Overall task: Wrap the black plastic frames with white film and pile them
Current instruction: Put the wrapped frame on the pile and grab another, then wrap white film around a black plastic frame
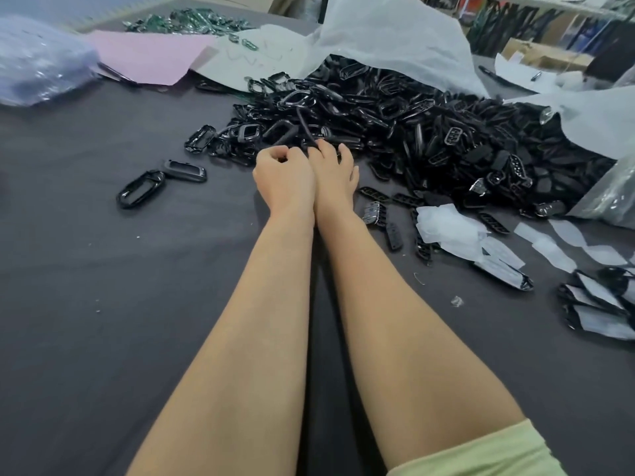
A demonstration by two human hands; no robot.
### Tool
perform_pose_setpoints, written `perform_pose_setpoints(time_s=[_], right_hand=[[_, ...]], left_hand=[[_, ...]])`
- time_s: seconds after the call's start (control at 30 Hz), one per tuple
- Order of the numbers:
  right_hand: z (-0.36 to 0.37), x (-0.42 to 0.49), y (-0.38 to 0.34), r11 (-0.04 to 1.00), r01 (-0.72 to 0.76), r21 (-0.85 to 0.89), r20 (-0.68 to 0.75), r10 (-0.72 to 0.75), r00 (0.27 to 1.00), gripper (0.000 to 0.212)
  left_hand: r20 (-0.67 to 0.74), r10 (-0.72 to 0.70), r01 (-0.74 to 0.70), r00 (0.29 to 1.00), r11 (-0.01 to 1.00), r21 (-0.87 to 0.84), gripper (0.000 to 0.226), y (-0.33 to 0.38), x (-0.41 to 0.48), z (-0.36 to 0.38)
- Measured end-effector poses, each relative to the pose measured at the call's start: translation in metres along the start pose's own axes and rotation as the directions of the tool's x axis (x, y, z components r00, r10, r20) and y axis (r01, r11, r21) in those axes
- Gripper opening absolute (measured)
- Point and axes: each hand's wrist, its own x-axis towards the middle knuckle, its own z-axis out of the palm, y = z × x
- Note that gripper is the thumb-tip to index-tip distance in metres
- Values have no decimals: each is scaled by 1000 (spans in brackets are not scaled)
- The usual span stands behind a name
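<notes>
- We see a matte dark grey cloth (103, 304) covering the table.
- A heap of glossy black plastic frames (429, 139), oval and open-centred, spills across its far right.
- Soft, crinkled white film (395, 36) drapes behind the heap.
- Our right hand (336, 176) pinches a thin curved frame (304, 127) at the heap's near edge.
- Our left hand (285, 180), touching it, has its fingers curled; we cannot tell whether they hold anything.
- Wrapped frames (598, 304) lie piled at the right edge.
</notes>
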Motion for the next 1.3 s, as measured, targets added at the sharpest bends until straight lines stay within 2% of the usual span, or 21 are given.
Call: perform_pose_setpoints(time_s=[0.03, 0.1, 0.13, 0.23, 0.33, 0.43, 0.53, 0.63, 0.73, 0.83, 0.93, 1.0, 1.1, 1.13, 1.17, 1.2, 1.23, 1.27, 1.3], right_hand=[[-2, -3, 1, 991, 20, 129, -54, -13, 998, 40], [-8, -14, 2, 910, 52, 411, -128, 1, 992, 36], [-12, -20, 3, 874, 70, 480, -160, 8, 987, 33], [-25, -32, 8, 872, 120, 474, -263, 11, 965, 22], [-42, -40, 19, 833, 104, 544, -290, 70, 954, 24], [-62, -47, 39, 746, 48, 664, -245, 157, 957, 32], [-77, -59, 57, 585, -3, 811, -159, 225, 961, 22], [-84, -69, 69, 551, -29, 834, -146, 272, 951, 15], [-87, -80, 75, 660, -5, 751, -245, 287, 926, 13], [-93, -90, 77, 758, 77, 648, -325, 183, 928, 16], [-99, -95, 78, 779, 118, 615, -230, 35, 973, 18], [-100, -95, 78, 711, 93, 697, -133, 0, 991, 22], [-101, -93, 76, 483, 26, 875, -45, 28, 999, 26], [-99, -91, 76, 457, 13, 889, -46, 60, 997, 24], [-97, -90, 76, 517, 6, 856, -74, 112, 991, 22], [-94, -88, 76, 651, -8, 759, -130, 164, 978, 19], [-91, -87, 77, 793, -33, 609, -190, 186, 964, 18], [-87, -87, 77, 892, -58, 448, -224, 174, 959, 19], [-82, -87, 76, 946, -79, 315, -206, 150, 967, 22]], left_hand=[[4, 3, -3, 1000, 1000, 3, 10, 0, 0, 0], [24, 14, -14, 1000, 1000, 1, 12, 0, -2, -1], [43, 14, -14, 999, 1000, 0, 15, 1, -3, -1], [111, -9, 10, 994, 1000, -3, 25, 1, -10, 1], [149, -12, 18, 989, 999, -35, 21, 0, -20, 3], [176, -26, 40, 984, 996, -76, 18, -1, -29, 2], [236, -13, 30, 972, 997, -68, 19, -1, -42, 3], [270, 55, -63, 961, 998, 22, 11, -5, -56, 9], [321, 89, -107, 943, 993, 39, 7, -10, -72, 18], [403, 80, -108, 912, 993, 47, 34, -13, -85, 23], [466, 52, -57, 883, 998, -3, 40, -11, -89, 25], [442, 36, -20, 896, 999, -40, 26, -7, -86, 22], [329, 46, -4, 943, 992, -129, 35, -2, -83, 18], [285, 47, 0, 957, 987, -162, 35, -1, -82, 16], [243, 39, 12, 969, 979, -205, 34, -2, -82, 14], [210, 13, 43, 978, 965, -260, 31, -2, -80, 11], [182, -20, 78, 983, 946, -314, 28, -2, -79, 9], [160, -47, 103, 986, 926, -362, 23, -2, -76, 8], [144, -66, 119, 987, 910, -398, 20, -3, -74, 6]])
